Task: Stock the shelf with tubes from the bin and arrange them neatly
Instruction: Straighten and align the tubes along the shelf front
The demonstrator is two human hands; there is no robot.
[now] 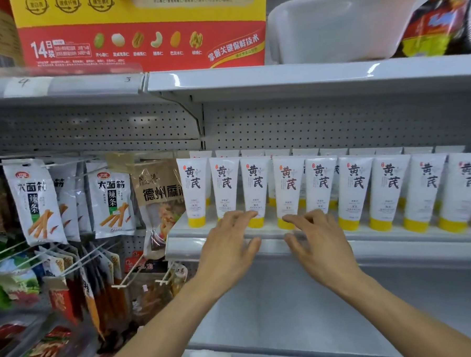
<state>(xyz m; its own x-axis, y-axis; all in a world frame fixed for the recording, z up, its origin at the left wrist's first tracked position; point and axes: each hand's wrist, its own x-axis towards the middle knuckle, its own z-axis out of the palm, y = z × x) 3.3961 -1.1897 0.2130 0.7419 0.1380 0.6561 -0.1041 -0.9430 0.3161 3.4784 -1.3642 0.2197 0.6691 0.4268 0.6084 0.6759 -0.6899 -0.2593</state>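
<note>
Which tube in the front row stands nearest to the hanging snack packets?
The leftmost tube, at the left end of the shelf; all the others stand further right.

Open gap above tubes [287,190]

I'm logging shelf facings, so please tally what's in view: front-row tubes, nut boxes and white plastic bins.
Front-row white tubes with yellow caps: 9 whole; another is cut off at the right edge
Red-and-yellow nut box: 1
White plastic bin: 1
Total: 11, not counting the cut-off tube
</note>
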